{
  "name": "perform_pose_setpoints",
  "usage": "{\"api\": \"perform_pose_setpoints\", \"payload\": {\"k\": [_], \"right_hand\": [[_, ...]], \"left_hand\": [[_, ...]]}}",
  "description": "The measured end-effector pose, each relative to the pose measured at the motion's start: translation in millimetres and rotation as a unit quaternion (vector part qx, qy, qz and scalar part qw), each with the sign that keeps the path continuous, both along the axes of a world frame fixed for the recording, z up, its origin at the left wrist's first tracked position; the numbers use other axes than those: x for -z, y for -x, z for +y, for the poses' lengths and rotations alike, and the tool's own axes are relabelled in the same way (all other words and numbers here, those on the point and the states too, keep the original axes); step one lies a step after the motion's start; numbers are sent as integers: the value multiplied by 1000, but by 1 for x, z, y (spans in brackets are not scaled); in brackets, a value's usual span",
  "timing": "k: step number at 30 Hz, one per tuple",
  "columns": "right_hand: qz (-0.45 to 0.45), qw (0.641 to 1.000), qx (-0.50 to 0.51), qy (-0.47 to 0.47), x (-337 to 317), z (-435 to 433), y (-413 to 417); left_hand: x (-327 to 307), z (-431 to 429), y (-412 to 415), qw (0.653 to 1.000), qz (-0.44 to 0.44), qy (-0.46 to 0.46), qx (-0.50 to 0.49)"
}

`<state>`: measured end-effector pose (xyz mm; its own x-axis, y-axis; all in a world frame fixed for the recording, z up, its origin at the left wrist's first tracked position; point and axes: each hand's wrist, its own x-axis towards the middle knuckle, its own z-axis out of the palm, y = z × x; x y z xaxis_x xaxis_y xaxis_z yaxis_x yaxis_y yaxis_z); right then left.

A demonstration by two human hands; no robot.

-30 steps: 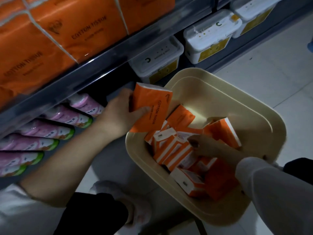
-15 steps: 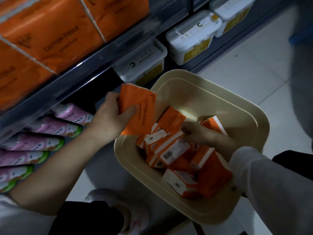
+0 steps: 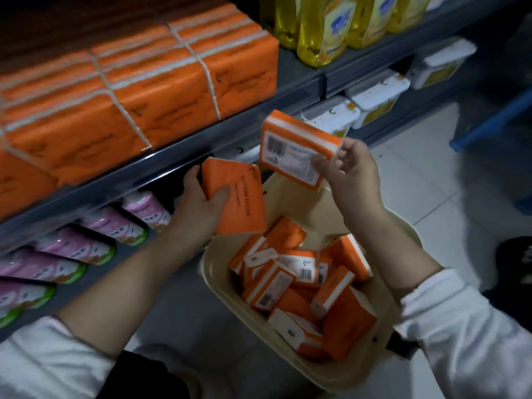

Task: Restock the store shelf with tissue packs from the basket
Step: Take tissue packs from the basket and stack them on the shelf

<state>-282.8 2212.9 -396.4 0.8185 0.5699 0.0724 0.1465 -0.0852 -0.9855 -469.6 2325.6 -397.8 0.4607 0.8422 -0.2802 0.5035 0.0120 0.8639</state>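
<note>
My left hand point(image 3: 198, 205) grips an orange tissue pack point(image 3: 239, 197) just below the shelf edge point(image 3: 161, 165), thumb across its front. My right hand point(image 3: 351, 174) pinches a second orange tissue pack point(image 3: 293, 145) by its right end, barcode side facing me, raised above the basket. The beige basket point(image 3: 218, 283) sits low between my arms with several orange tissue packs point(image 3: 302, 286) jumbled inside. Bundled orange tissue packs point(image 3: 161, 84) fill the shelf above.
Yellow bottles point(image 3: 325, 30) stand on the same shelf to the right. Pink and green packets point(image 3: 86, 246) lie on the lower shelf at left, white tubs point(image 3: 377, 96) at right. A blue object point(image 3: 495, 119) and a dark shoe point(image 3: 515, 263) are on the tiled floor.
My right hand has come up out of the basket holding a pack. My left hand has kept its pack. The view has tilted up, showing more of the shelf.
</note>
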Motion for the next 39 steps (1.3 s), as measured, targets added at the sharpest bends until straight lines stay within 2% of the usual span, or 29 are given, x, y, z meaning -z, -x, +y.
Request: {"api": "perform_pose_setpoints", "payload": {"k": [2, 4, 6, 9, 14, 17, 20, 22, 24, 29, 33, 34, 36, 39], "right_hand": [[-201, 979, -28, -13, -18, -2, 18], [-359, 931, -69, -10, -25, -7, 36], [-432, 896, -102, -18, -29, -11, 49], [-480, 868, -122, -34, -27, -14, 61], [-520, 842, -130, -57, -28, -15, 73], [-546, 819, -157, -79, -34, -10, 83], [-557, 805, -187, -79, -37, -3, 96], [-524, 822, -207, -80, -42, 1, 105], [-455, 858, -224, -84, -52, 3, 113], [-283, 940, -160, -101, -85, 18, 128], [-183, 964, -180, -67, -95, 44, 136], [-189, 960, -197, -53, -97, 49, 139], [-261, 934, -240, -48, -105, 59, 146], [-406, 846, -344, -41, -119, 76, 163]], "left_hand": [[-8, -5, 0, 995, -56, 73, -27], [-16, -10, 1, 976, -135, 162, -51], [-28, -15, 4, 948, -209, 229, -76], [-45, -23, 12, 914, -282, 280, -87], [-68, -27, 28, 885, -347, 305, -56], [-72, -28, 36, 896, -357, 258, -57], [-73, -25, 44, 906, -352, 199, -126], [-76, -18, 51, 912, -343, 153, -163], [-84, -10, 60, 927, -325, 93, -163], [-105, 9, 93, 957, -252, -11, -144], [-119, 20, 119, 949, -280, -29, -143], [-123, 22, 125, 954, -267, -36, -132], [-129, 23, 137, 968, -220, -63, -103], [-130, 24, 154, 978, -172, -79, -88]]}}
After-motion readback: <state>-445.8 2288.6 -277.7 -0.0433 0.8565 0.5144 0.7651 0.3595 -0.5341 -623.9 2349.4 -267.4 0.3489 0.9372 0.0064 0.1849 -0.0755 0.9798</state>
